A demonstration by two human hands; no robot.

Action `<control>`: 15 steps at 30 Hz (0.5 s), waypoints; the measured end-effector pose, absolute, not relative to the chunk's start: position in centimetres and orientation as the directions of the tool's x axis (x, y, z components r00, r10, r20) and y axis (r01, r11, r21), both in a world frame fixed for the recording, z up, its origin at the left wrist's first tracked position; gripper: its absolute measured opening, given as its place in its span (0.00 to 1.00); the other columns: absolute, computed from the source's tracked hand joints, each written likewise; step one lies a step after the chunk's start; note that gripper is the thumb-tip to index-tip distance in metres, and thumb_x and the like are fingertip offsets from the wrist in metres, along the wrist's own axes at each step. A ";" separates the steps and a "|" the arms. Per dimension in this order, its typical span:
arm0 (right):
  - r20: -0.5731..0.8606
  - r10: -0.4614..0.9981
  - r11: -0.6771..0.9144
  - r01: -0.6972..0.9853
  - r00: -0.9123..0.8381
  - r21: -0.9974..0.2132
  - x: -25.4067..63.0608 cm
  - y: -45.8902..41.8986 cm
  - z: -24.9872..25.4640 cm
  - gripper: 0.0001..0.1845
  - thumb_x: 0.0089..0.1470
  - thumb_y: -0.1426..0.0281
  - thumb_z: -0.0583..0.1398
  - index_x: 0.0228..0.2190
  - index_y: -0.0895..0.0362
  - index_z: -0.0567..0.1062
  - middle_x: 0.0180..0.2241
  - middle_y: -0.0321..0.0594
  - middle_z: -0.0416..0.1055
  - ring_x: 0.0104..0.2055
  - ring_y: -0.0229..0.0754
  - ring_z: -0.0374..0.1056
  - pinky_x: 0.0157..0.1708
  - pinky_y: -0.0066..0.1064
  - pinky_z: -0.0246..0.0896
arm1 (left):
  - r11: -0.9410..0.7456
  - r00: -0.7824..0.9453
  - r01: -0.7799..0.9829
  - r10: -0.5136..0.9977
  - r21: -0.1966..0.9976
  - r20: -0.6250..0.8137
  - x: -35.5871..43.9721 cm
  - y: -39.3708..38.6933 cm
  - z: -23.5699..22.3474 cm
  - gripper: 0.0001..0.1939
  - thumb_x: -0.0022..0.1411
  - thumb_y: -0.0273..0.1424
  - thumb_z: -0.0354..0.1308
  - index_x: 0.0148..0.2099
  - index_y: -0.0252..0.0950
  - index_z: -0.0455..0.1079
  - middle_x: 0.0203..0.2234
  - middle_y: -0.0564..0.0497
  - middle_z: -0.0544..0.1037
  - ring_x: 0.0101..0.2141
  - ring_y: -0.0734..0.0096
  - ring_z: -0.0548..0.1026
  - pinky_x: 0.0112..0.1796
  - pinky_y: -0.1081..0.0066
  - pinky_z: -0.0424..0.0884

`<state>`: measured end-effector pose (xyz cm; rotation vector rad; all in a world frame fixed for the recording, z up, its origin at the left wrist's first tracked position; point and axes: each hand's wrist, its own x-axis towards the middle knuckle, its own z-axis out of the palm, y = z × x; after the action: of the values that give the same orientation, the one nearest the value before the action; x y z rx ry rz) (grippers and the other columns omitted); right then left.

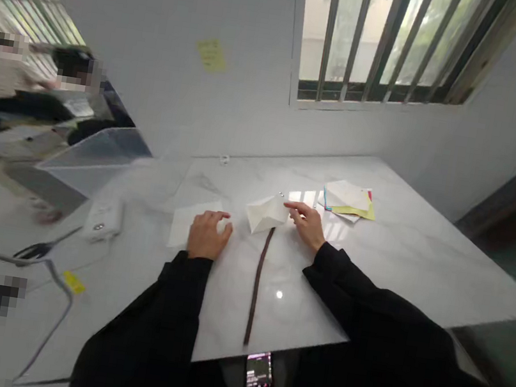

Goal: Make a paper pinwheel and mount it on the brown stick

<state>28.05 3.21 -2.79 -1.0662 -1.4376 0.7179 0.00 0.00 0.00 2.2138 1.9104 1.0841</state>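
A folded white sheet of paper [266, 214] stands partly raised on the marble-patterned table [227, 299]. At its right edge are the fingertips of my right hand [306, 222], index finger stretched out; whether they press on the paper is hard to tell. My left hand [209, 235] rests with thumb and fingers apart on a flat white sheet [181, 226], holding nothing. A long, narrow dark brown strip [257, 284] runs from beneath the folded paper toward the table's front edge. A tiny metallic-looking item [281, 194] lies just behind the paper.
Papers with a yellow sheet [366, 211] lie at the right back. A lit phone [259, 373] is near my lap. On the left are a white power adapter or socket block [103, 219], cables [61, 284] and a clear plastic bin [93, 159]. Other people sit beyond it.
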 end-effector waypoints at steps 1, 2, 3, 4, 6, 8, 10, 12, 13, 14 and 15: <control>0.417 0.907 0.401 0.190 0.055 -0.896 27.9 3.1 -2.8 0.17 0.59 0.65 0.58 0.43 0.55 0.84 0.47 0.42 0.80 0.35 0.40 0.73 0.35 0.33 0.69 | -0.263 -0.004 0.823 0.883 0.503 0.469 1.2 -0.2 0.1 0.14 0.62 0.36 0.57 0.47 0.36 0.77 0.41 0.43 0.79 0.45 0.55 0.76 0.53 0.53 0.70; 0.414 0.909 0.401 0.169 0.051 -0.900 27.8 3.1 -2.8 0.17 0.59 0.64 0.58 0.44 0.54 0.84 0.48 0.42 0.80 0.36 0.40 0.74 0.34 0.33 0.69 | -0.271 -0.016 0.760 0.901 0.591 0.434 2.3 -0.4 0.2 0.17 0.64 0.38 0.57 0.51 0.37 0.76 0.41 0.44 0.79 0.41 0.59 0.77 0.48 0.57 0.73; 0.411 0.910 0.400 0.144 0.050 -0.905 27.6 3.0 -2.7 0.17 0.58 0.64 0.59 0.44 0.54 0.84 0.48 0.42 0.80 0.36 0.40 0.74 0.34 0.33 0.70 | -0.262 -0.048 0.667 0.919 0.698 0.390 3.3 -0.5 0.2 0.21 0.65 0.41 0.57 0.56 0.37 0.73 0.42 0.45 0.79 0.39 0.62 0.77 0.43 0.61 0.75; 0.407 0.912 0.399 0.115 0.052 -0.910 27.5 3.0 -2.6 0.17 0.58 0.63 0.59 0.44 0.54 0.84 0.48 0.42 0.79 0.36 0.40 0.74 0.33 0.33 0.70 | -0.240 -0.060 0.572 0.941 0.784 0.332 4.2 -0.5 0.2 0.27 0.64 0.45 0.59 0.61 0.38 0.69 0.45 0.44 0.79 0.38 0.63 0.78 0.40 0.64 0.75; 0.395 0.916 0.393 0.043 0.067 -0.919 27.4 3.0 -2.4 0.17 0.57 0.62 0.61 0.44 0.53 0.84 0.48 0.43 0.79 0.35 0.41 0.74 0.33 0.33 0.71 | -0.191 -0.100 0.462 0.959 0.866 0.265 5.4 -0.2 -0.1 0.39 0.60 0.48 0.65 0.68 0.38 0.63 0.52 0.41 0.77 0.39 0.64 0.79 0.37 0.67 0.75; 0.377 0.922 0.381 -0.033 0.089 -0.924 27.3 2.9 -2.1 0.17 0.56 0.61 0.62 0.43 0.54 0.84 0.46 0.43 0.80 0.35 0.41 0.74 0.33 0.33 0.71 | -0.156 -0.156 0.441 0.956 0.884 0.247 5.9 0.5 -0.5 0.47 0.53 0.47 0.72 0.70 0.39 0.60 0.57 0.38 0.74 0.40 0.64 0.79 0.36 0.69 0.75; 0.350 0.931 0.359 -0.102 0.100 -0.928 27.3 2.9 -1.8 0.17 0.54 0.60 0.65 0.42 0.55 0.84 0.43 0.44 0.81 0.35 0.41 0.73 0.33 0.34 0.71 | -0.072 -0.211 0.346 0.966 0.936 0.152 6.2 1.4 -1.0 0.47 0.54 0.45 0.72 0.71 0.38 0.58 0.56 0.36 0.75 0.35 0.67 0.80 0.33 0.70 0.74; 0.305 0.947 0.318 -0.166 0.098 -0.933 27.2 2.7 -1.6 0.19 0.52 0.59 0.67 0.42 0.56 0.84 0.39 0.43 0.81 0.35 0.41 0.73 0.34 0.34 0.71 | -0.026 -0.202 0.263 0.976 0.964 0.081 6.2 2.2 -1.3 0.49 0.54 0.45 0.72 0.72 0.38 0.56 0.56 0.35 0.75 0.32 0.69 0.80 0.29 0.72 0.72; 0.278 0.956 0.292 -0.201 0.095 -0.935 27.2 2.6 -1.4 0.19 0.51 0.59 0.67 0.43 0.56 0.84 0.37 0.42 0.80 0.35 0.41 0.73 0.35 0.34 0.71 | -0.006 -0.202 0.239 0.978 0.971 0.056 6.3 2.4 -1.3 0.49 0.54 0.45 0.72 0.71 0.38 0.57 0.54 0.35 0.77 0.30 0.70 0.79 0.27 0.74 0.69; 0.248 0.964 0.264 -0.241 0.095 -0.934 27.2 2.5 -1.3 0.20 0.50 0.58 0.68 0.43 0.56 0.84 0.36 0.41 0.80 0.35 0.41 0.72 0.36 0.34 0.71 | 0.012 -0.202 0.215 0.979 0.977 0.033 6.3 2.5 -1.2 0.47 0.54 0.45 0.72 0.70 0.37 0.59 0.51 0.36 0.78 0.28 0.72 0.78 0.24 0.75 0.67; 0.215 0.972 0.235 -0.290 0.098 -0.928 27.2 2.4 -1.2 0.21 0.50 0.58 0.69 0.43 0.55 0.84 0.35 0.41 0.79 0.36 0.40 0.72 0.36 0.33 0.71 | 0.030 -0.189 0.188 0.982 0.982 0.006 6.3 2.4 -1.0 0.45 0.54 0.45 0.72 0.69 0.35 0.61 0.47 0.37 0.80 0.25 0.74 0.75 0.23 0.76 0.63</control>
<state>27.21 2.36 -1.17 -0.8523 -1.0404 1.1241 6.27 2.44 -1.04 1.2447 1.4992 1.2422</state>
